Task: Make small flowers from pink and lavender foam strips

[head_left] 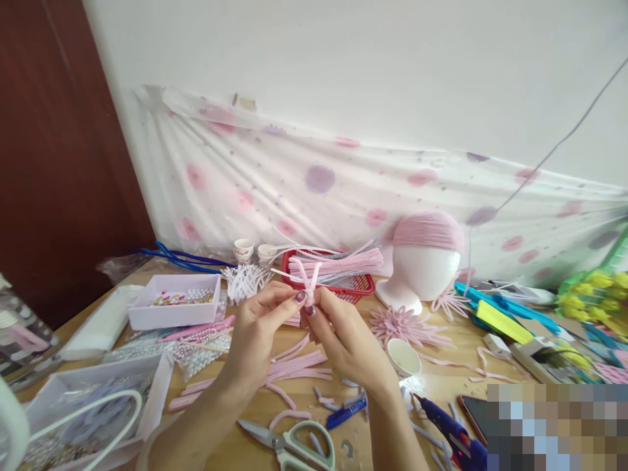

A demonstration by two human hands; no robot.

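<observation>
Both hands meet above the middle of the table. My left hand (261, 326) pinches a bent pink pipe cleaner (310, 276) from one side, and my right hand (349, 337) pinches it from the other. Its two ends stick up in a V; the lower part is hidden between the fingertips. Cut pink pipe cleaners (299, 367) lie beneath the hands. Below them are scissors (289, 445) with pale green handles and a blue pen (346, 413). Behind the hands, a red basket (360, 286) holds a bundle of pink pipe cleaners (338, 263).
A white foam head (424, 271) wrapped in pink stands at the back right, near a paper cup (403, 358). A blue glue gun (449, 425) lies at front right beside a phone (473, 415). White boxes of beads (174, 304) stand on the left.
</observation>
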